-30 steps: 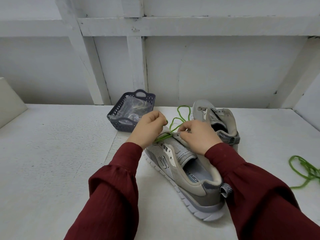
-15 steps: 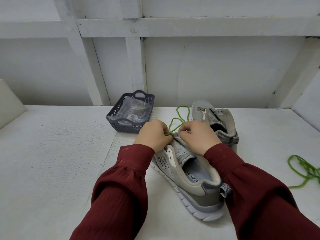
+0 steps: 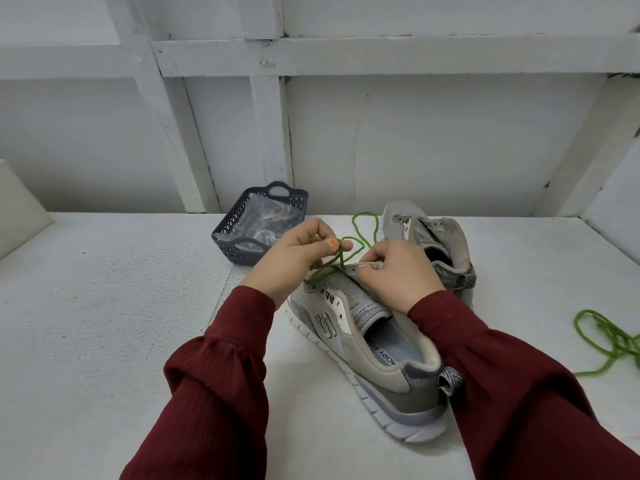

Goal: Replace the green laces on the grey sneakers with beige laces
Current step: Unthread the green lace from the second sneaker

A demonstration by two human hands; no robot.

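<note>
Two sneakers lie on the white table (image 3: 86,306) in front of you: the near sneaker (image 3: 381,375), grey and beige mesh with its heel toward you, and the far sneaker (image 3: 408,220) just behind it, which shows no lace. Your left hand (image 3: 291,261) pinches the green lace (image 3: 327,270) between thumb and fingertips just above the front eyelets, where it is threaded through only the lowest holes. Your right hand (image 3: 398,275) is curled over the near sneaker's right eyelet edge and grips it. The lace is a thin, fuzzy, bright green cord, probably light and limp, so it will not push and can only be pulled. Take it close to the eyelet so that it draws straight instead of snagging. The shoe looks light enough to slide, so keep a hold on that eyelet edge. A loose green lace (image 3: 602,334) lies tangled well off to your right. The dark basket (image 3: 242,251) beyond your left hand holds pale coils in clear wrap, likely the beige laces (image 3: 273,216).
</note>
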